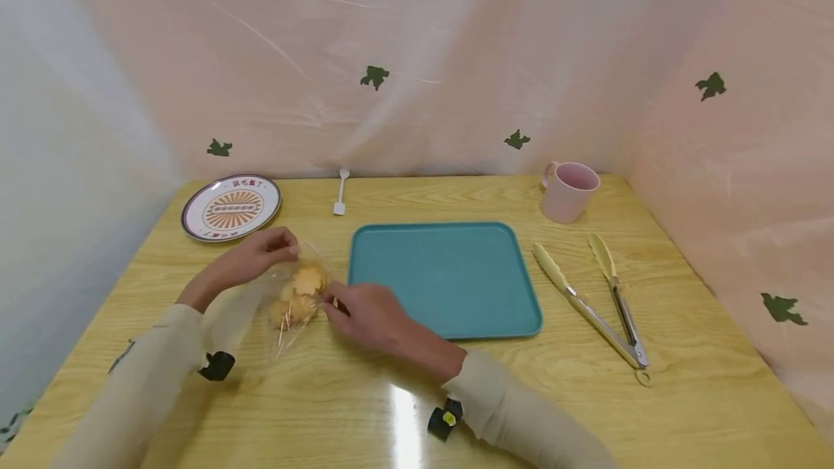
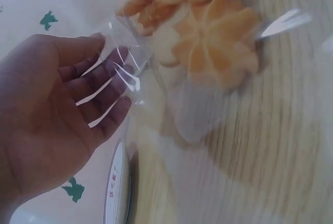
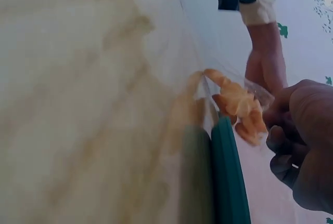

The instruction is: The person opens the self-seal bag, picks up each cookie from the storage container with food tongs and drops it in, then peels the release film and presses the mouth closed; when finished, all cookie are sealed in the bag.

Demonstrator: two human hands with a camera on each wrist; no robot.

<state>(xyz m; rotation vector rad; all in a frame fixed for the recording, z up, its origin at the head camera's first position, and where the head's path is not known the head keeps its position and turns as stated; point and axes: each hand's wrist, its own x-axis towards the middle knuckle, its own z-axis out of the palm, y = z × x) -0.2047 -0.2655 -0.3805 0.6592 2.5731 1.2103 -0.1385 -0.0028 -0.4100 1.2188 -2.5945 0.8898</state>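
Note:
A clear plastic bag of flower-shaped cookies (image 1: 301, 294) is held just above or on the wooden table, left of the tray; I cannot tell whether it touches the wood. My left hand (image 1: 263, 253) pinches the bag's upper left edge between thumb and fingers. In the left wrist view, the cookies (image 2: 216, 42) show through the film beside that hand (image 2: 67, 89). On the bag's right side, my right hand (image 1: 371, 315) grips the plastic with curled fingers. The right wrist view has this hand (image 3: 307, 141) next to the cookies (image 3: 242, 107).
A teal tray (image 1: 443, 281) lies right of the bag. Behind my left hand is a patterned plate (image 1: 233, 207). A small white scoop (image 1: 342, 192) lies at the back. Metal tongs (image 1: 599, 317) with pale yellow tips rest spread at right, below a pink mug (image 1: 567, 197).

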